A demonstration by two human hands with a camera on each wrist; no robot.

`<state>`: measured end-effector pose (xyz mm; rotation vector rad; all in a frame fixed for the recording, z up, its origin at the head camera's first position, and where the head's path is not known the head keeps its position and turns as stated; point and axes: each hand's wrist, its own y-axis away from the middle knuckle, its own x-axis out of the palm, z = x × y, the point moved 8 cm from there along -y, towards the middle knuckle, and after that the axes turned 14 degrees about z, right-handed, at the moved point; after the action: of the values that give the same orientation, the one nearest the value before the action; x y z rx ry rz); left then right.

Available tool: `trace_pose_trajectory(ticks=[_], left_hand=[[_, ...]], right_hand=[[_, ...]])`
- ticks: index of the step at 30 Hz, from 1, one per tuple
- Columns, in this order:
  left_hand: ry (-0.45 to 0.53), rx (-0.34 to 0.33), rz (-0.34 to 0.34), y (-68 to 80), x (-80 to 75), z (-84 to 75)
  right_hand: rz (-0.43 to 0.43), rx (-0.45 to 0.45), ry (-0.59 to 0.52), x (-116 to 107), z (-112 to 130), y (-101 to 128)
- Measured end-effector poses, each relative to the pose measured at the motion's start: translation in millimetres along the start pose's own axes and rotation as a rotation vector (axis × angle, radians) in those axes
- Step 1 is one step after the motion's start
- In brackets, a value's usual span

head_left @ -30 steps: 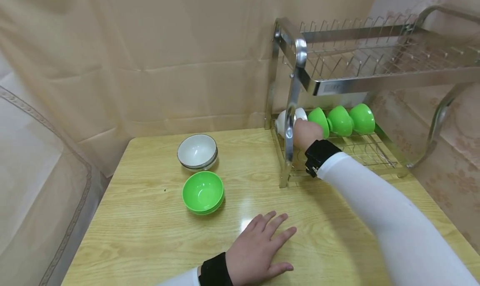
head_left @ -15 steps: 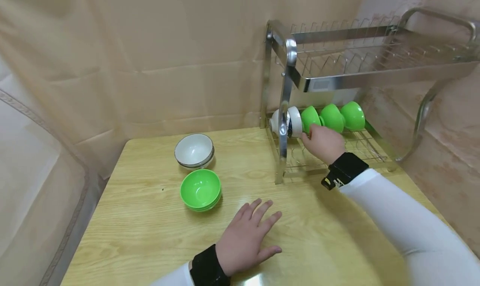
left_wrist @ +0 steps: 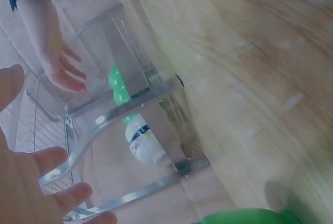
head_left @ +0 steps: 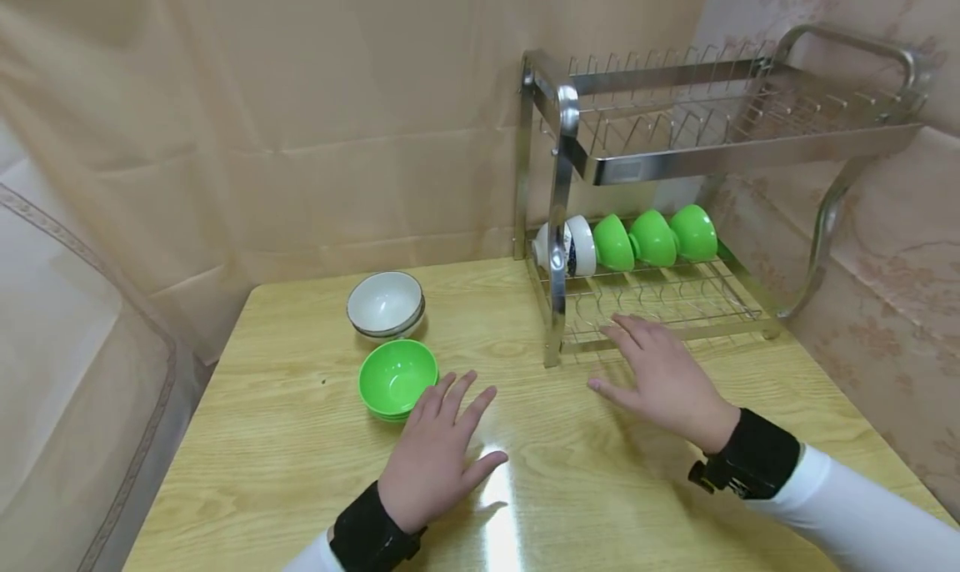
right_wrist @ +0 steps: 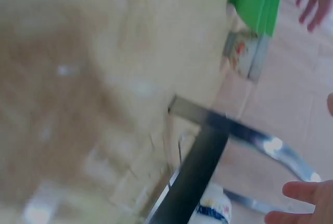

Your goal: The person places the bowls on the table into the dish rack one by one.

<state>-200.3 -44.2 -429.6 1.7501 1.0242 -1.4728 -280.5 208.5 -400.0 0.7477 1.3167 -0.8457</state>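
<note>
Right hand: your right hand (head_left: 663,380) has left the rack (head_left: 675,301), fingers spread, empty.
Left hand: your left hand (head_left: 438,451) has slid beside the green bowls (head_left: 397,378), open.
White bowl: the white bowl (head_left: 579,244) stays racked.

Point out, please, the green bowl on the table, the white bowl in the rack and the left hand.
green bowl (head_left: 397,376), head view, inner hollow.
white bowl (head_left: 581,244), head view, outer side.
left hand (head_left: 435,451), head view, back of hand.

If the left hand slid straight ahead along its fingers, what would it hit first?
Probably the green plastic bowl stack: the left hand lies open on the wooden table, fingertips almost at its rim.
</note>
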Motion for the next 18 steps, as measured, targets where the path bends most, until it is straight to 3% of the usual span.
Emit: trace_pose_trajectory(ticks=[6,10,14,18], left_hand=[[0.002,-0.009,-0.008,2.9,0.6,3.9],[0.014,-0.031,0.024,5.0,5.8,8.6],[0.014,-0.082,0.037,7.8,9.3,26.0],[-0.029,-0.135,-0.024,13.8,-0.4,49.2]], right_hand=[[0.069,-0.007,0.007,19,10,10],[0.092,-0.01,0.004,24,13,13],[0.077,-0.023,0.003,25,17,17],[0.063,-0.038,0.004,24,19,21]])
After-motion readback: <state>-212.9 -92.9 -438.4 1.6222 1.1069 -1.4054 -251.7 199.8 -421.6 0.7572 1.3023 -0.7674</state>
